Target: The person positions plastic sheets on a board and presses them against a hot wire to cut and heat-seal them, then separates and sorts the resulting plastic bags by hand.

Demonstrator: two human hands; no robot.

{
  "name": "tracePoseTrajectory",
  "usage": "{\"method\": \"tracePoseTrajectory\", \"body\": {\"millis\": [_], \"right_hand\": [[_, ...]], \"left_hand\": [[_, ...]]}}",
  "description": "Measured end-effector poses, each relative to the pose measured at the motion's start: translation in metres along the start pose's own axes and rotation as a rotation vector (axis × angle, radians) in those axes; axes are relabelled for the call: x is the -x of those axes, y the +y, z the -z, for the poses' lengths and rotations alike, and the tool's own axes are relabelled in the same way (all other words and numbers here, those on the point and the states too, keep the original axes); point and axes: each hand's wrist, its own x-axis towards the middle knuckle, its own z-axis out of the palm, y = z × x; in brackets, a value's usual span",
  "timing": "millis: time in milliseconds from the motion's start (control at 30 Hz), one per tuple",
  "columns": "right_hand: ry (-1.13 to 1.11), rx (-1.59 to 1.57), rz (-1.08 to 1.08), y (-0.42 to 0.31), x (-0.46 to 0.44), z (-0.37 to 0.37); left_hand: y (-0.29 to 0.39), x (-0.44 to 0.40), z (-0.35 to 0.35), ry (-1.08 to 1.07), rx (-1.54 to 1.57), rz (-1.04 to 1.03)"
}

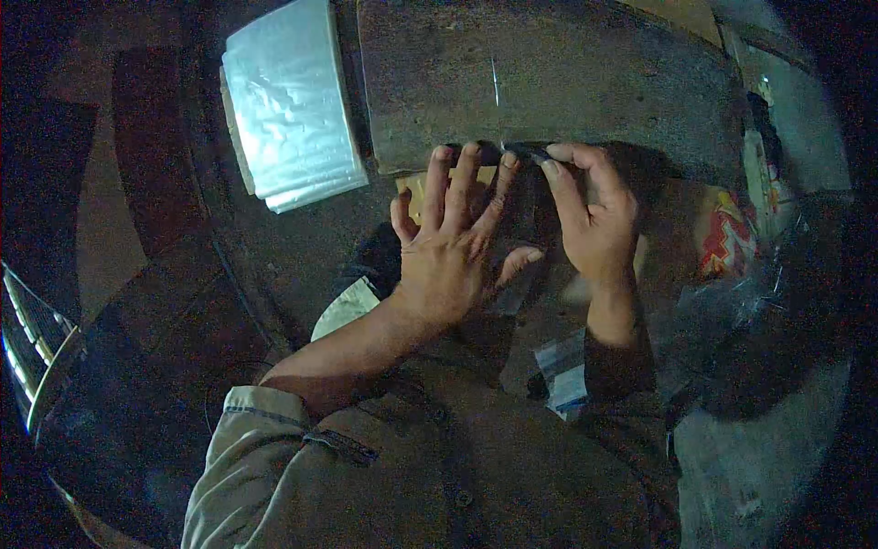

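My left hand (pixel 446 252) lies with its fingers spread at the front edge of a dark wooden board (pixel 549 82). Its fingertips press down near a thin dark strip (pixel 489 151) along that edge. Thumb and index finger of my right hand (pixel 594 215) are closed in a pinch on the right end of this dark strip, which is too dim to identify further. A thin bright line, perhaps a thread or stick (pixel 497 82), runs across the board toward my left fingertips. Under my left hand, a yellowish piece (pixel 413 190) shows partly.
Left of the board lies a stack of clear plastic sheets or bags (pixel 293 101). To the right are a red and yellow printed packet (pixel 727 236) and crumpled clear plastic (pixel 754 293). A small plastic packet (pixel 562 371) sits near my right forearm. The surroundings are very dark.
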Motion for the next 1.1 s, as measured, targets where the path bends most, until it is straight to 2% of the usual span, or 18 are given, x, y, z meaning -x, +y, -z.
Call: {"method": "tracePoseTrajectory", "body": {"millis": [367,533,567,800,900,1100], "right_hand": [[0.044,0.042,0.032,-0.002,-0.003,-0.004],[0.270,0.144,0.048,-0.003,-0.014,0.013],[0.317,0.102,-0.010,-0.001,-0.019,0.017],[0.589,0.054,0.069,0.060,-0.084,0.061],[0.621,0.537,-0.030,0.066,-0.094,0.071],[0.670,0.468,0.039,0.066,-0.072,0.064]], "left_hand": [[-0.001,0.001,0.000,0.025,-0.007,-0.006],[-0.002,-0.001,0.004,0.026,-0.015,-0.021],[-0.001,-0.002,0.005,0.004,0.030,0.006],[0.003,-0.003,0.007,0.031,0.010,0.029],[0.002,-0.002,0.007,0.063,0.004,-0.007],[-0.001,0.004,0.006,0.017,0.052,-0.029]]}}
